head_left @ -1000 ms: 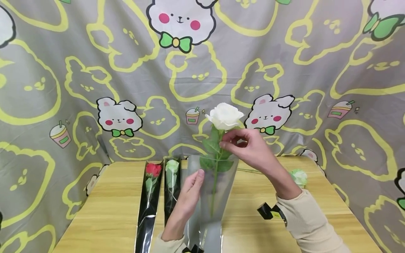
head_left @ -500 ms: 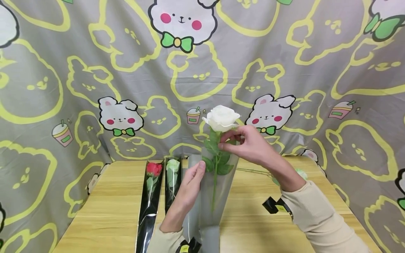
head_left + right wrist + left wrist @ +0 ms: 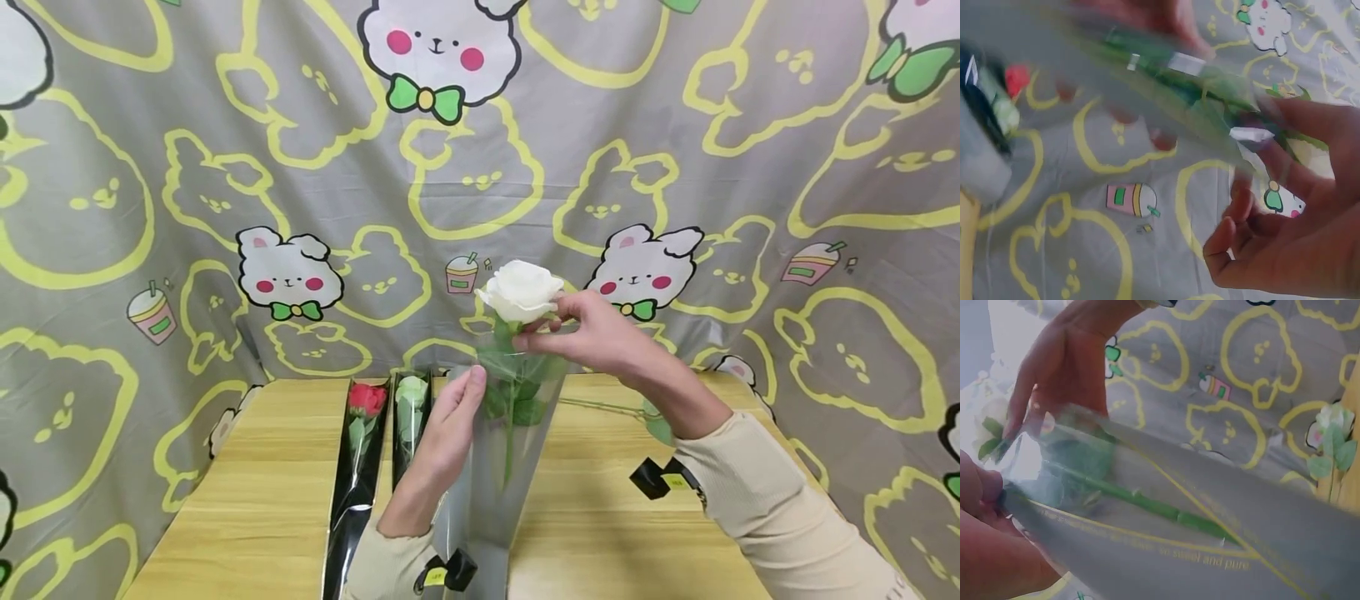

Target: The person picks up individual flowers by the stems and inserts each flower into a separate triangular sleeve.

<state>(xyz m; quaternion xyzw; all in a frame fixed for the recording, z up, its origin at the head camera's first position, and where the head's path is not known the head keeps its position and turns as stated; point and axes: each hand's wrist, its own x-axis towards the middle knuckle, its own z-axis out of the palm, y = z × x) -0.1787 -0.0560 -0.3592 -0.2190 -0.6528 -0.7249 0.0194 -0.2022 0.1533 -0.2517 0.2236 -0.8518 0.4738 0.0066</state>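
At the centre of my head view, a white rose point(image 3: 521, 290) stands nearly upright, partly inside a translucent grey sleeve point(image 3: 489, 512). The right hand point(image 3: 596, 335), right of centre, pinches it just below the petals; the left hand point(image 3: 448, 421), lower centre, grips the sleeve's left edge, thumb in front. Over the past second the rose has sunk lower and its leaves point(image 3: 531, 412) now sit behind the film, so I judge the insertion well advanced.

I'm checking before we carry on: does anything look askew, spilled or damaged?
Nothing stands out: the white rose has its stem inside the gray flower sleeve, with no visible tear, and the wrapped red rose and pale green rose lie side by side.
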